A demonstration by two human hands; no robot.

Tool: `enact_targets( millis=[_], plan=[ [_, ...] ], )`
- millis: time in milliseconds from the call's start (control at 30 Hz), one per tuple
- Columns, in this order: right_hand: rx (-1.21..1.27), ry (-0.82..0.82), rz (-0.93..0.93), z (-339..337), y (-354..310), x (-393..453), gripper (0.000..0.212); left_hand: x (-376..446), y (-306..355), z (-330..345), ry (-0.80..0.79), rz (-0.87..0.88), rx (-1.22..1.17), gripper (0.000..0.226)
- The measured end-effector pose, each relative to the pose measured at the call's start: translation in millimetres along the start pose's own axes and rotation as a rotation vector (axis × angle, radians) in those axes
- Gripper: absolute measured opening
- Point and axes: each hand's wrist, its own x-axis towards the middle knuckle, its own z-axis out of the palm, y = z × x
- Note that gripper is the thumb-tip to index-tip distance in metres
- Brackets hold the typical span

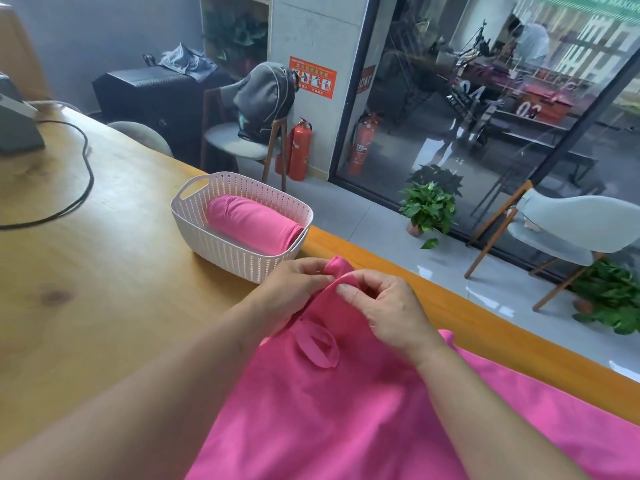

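Cloth (346, 427) edge partly under fingers (344, 292)

Both bare forearms reach forward, converging near the right edge of the desk (104, 271). The left hand (294, 289) and right hand (384, 313), fingers curled, pinch the pink cloth (346, 410) close together.

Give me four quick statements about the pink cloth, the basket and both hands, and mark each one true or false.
1. The left hand and the right hand both pinch the far end of the pink cloth. True.
2. The basket holds nothing. False: a rolled pink cloth lies in the white basket.
3. The white basket stands on the wooden table, near its edge. True.
4. The right hand holds the cable. False: the black cable lies untouched on the table, far to the left.
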Motion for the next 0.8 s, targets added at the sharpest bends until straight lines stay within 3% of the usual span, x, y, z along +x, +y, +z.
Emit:
enact_targets(
  millis=[133, 267, 467, 600, 733, 800],
  plan=[
    [-0.024, 0.086, -0.037, -4.7, -9.0, 6.9, 0.007, -3.5, 5.6, 0.8, 0.007, 0.068, 0.069, 0.018],
    [-0.201, 0.192, -0.069, -7.7, -19.1, 16.1, 0.009, -8.2, 8.5, 2.4, -0.025, 0.096, 0.168, 0.018],
    [0.023, 0.010, 0.068, -11.1, -26.6, 20.8, 0.009, -11.3, 8.3, -1.4, -0.034, 0.128, 0.233, 0.018],
    [0.061, -0.027, 0.109, -11.9, -27.1, 23.1, 0.025, -12.9, 3.2, -5.4, -0.047, 0.152, 0.290, 0.021],
    [0.011, -0.030, 0.158, -11.8, -26.8, 24.4, 0.010, -17.3, 2.3, -6.3, -0.023, 0.152, 0.283, 0.018],
    [0.011, 0.008, 0.146, -11.7, -25.4, 28.4, 0.004, -18.2, 0.4, -12.9, 0.046, 0.167, 0.409, 0.012]
  ],
)
